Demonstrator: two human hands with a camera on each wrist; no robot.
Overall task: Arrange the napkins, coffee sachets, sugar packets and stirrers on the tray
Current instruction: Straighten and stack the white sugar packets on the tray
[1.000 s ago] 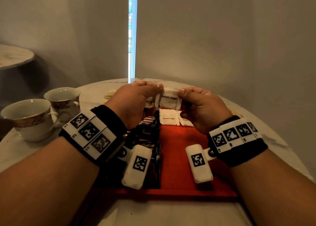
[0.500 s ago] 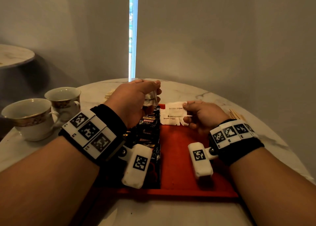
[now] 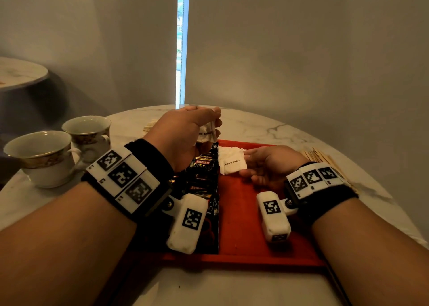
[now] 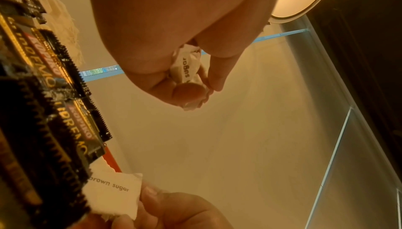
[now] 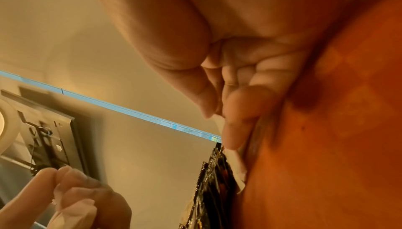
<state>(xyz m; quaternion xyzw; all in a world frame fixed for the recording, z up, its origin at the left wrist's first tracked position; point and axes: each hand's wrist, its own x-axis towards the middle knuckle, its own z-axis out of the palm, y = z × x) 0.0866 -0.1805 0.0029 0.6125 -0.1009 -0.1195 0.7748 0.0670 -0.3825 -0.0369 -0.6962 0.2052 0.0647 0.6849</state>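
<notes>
Head view: right grip (image 3: 267, 164) lowered since the earlier frame, pinching a flat white paper sugar packet (image 3: 234, 164) onto the far end of the red tray (image 3: 243, 231), beside glossy black coffee sachets (image 3: 204, 173). Left grip (image 3: 185, 136) raised, clutching crumpled sugar packets (image 3: 207, 133).

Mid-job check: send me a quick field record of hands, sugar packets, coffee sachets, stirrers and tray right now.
left hand: raised, holds bunched sugar packets
right hand: low, pinches brown sugar packet over the tray's far end
coffee sachets: overlapping row, tray's left side
stirrers: on the table, right of tray
tray: red, centre bare
</notes>
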